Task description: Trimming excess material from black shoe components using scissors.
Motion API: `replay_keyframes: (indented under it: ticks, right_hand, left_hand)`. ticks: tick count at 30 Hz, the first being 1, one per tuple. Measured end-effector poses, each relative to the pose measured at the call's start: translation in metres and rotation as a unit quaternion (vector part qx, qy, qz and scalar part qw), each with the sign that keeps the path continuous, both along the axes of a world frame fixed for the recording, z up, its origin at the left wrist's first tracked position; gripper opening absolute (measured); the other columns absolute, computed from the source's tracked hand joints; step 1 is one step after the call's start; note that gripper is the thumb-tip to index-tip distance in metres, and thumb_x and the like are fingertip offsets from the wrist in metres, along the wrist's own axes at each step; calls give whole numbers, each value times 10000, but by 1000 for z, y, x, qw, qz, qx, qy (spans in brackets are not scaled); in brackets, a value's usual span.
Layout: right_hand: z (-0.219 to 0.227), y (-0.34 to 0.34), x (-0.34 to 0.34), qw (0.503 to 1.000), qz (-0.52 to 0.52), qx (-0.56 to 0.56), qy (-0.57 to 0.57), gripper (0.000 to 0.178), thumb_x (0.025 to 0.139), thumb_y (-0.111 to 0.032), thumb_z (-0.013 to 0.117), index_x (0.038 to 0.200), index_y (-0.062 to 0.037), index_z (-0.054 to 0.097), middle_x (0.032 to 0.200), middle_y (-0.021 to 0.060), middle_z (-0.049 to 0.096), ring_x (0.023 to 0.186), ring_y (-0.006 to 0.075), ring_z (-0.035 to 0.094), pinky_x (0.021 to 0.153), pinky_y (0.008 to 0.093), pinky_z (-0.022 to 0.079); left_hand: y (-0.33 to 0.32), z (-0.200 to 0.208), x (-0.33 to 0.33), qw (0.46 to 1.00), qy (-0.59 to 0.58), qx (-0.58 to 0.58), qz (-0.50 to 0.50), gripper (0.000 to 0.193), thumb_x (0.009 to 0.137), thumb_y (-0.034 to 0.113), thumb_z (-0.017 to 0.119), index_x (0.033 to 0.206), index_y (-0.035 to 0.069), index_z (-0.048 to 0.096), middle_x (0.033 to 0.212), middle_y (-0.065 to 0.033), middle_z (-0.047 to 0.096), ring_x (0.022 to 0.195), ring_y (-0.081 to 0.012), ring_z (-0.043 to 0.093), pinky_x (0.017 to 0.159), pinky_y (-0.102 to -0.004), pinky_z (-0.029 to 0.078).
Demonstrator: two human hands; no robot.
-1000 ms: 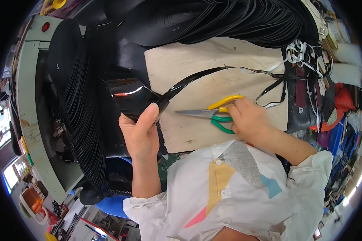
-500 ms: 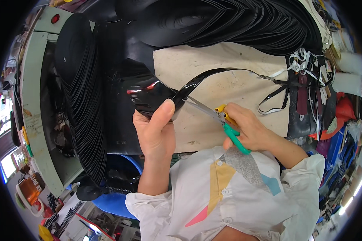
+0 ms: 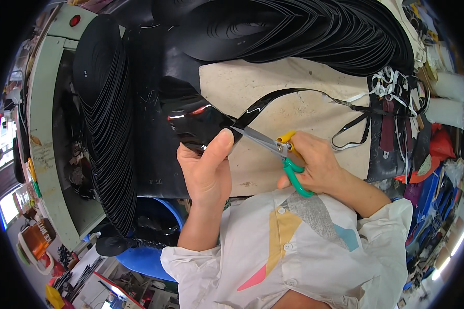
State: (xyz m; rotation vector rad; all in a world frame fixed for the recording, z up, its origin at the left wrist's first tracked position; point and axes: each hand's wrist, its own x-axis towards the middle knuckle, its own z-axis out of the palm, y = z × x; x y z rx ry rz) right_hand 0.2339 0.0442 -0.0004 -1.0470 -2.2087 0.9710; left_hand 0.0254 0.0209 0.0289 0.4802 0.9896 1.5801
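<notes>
Your left hand (image 3: pixel 206 172) pinches a glossy black flexible sheet (image 3: pixel 196 121), thumb on top, sheet at 11 o'clock from the palm. Your right hand (image 3: pixel 317 162) is curled round the yellow-and-green-handled metal scissors (image 3: pixel 280 148), blades aimed 10 o'clock, tips by your left thumb, where a narrow shiny black strip (image 3: pixel 265 99) runs toward 2 o'clock over a beige board (image 3: pixel 304 121).

Upper left, a round red button (image 3: pixel 75 20) on a pale green frame (image 3: pixel 41 113); lower left, a blue tub (image 3: pixel 144 262); right, crumpled red material (image 3: pixel 442 147).
</notes>
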Motion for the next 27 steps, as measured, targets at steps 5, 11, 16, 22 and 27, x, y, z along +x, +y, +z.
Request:
replay_keyframes:
  ticks: [5,11,16,22,27]
  right_hand:
    - [-3,1,-3,999,-17,28,0,654,605,-576,761,751,-1,486,637,116,438,524,288,458,468,353,382]
    - [0,-3,2,999,-19,-25,-26,488,635,-405,811,710,-37,499,615,109,495,522,288,517,464,362,417]
    - [-7,-16,12,983,-55,74,-162,410,601,-300,811,804,-30,578,695,101,555,622,284,568,518,361,449]
    - [34,10,-17,979,82,147,-117,349,638,-179,750,923,-29,616,853,94,599,778,275,595,602,355,478]
    - [7,53,-67,951,192,235,-61,217,676,-115,706,854,-41,604,880,66,615,842,263,597,661,356,486]
  left_hand:
    - [1,-1,2,1000,-12,4,7,231,826,50,608,1056,50,581,974,-43,639,911,-146,610,867,-313,455]
    - [3,14,-5,989,139,45,28,132,849,48,652,959,-14,612,921,-18,628,803,-60,534,723,-237,438]
    - [62,77,-82,808,586,16,64,191,789,71,687,904,-60,608,873,-113,667,856,-167,622,789,-296,467]
    - [108,36,-247,324,933,-88,-131,315,878,299,588,827,4,684,814,-143,646,893,-263,601,1001,-468,300]
    - [114,28,-236,360,930,-29,-62,379,890,390,555,921,37,690,810,-127,662,915,-258,603,1002,-471,300]
